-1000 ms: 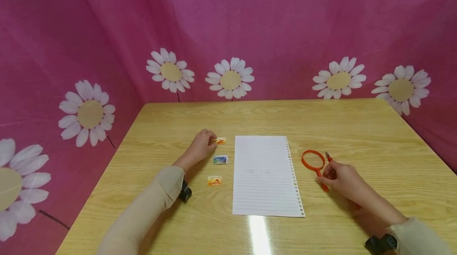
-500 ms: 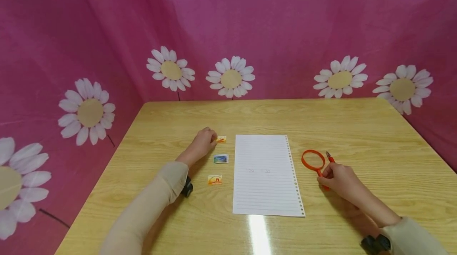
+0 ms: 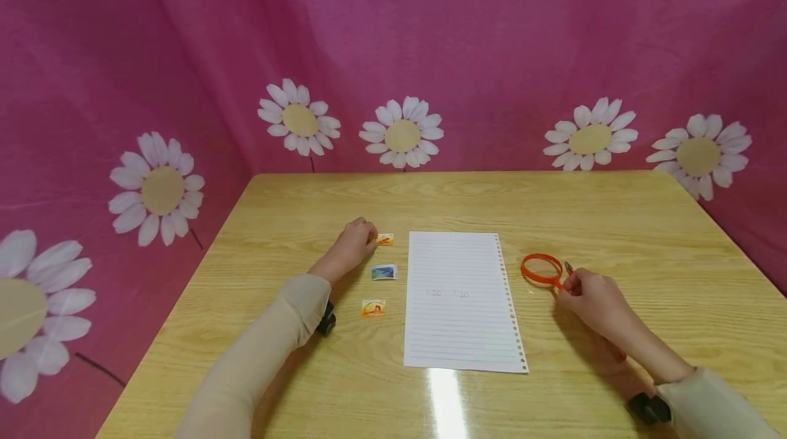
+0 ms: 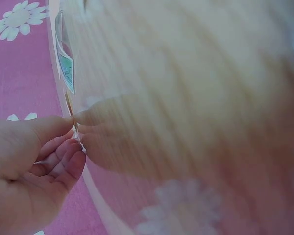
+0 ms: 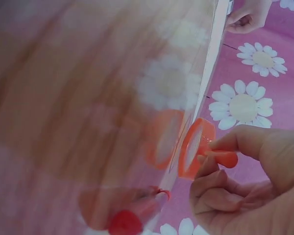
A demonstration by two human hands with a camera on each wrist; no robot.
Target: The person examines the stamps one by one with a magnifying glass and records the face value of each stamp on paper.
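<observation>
My left hand (image 3: 353,244) is at the far yellow-and-red stamp (image 3: 385,239), thumb and fingertips pinching its left edge while it lies on the table. Nearer me lie a blue-green landscape stamp (image 3: 384,272) and another yellow-and-red stamp (image 3: 373,308). My right hand (image 3: 596,299) pinches the handle of an orange-red magnifying glass (image 5: 185,155), whose ring tilts just over the table. Under that hand lies a red pen (image 5: 125,223), its middle hidden and its dark tip pointing away from me.
A lined, hole-punched sheet of paper (image 3: 461,336) lies between the hands, with faint handwritten figures at its middle. The wooden table (image 3: 320,384) backs onto a pink curtain (image 3: 467,36) with white daisies. Light glares off the near edge.
My right hand has taken the magnifying glass by its handle and raised it slightly, tilting the ring. My left hand has stayed at the far stamp. The view shifts a little.
</observation>
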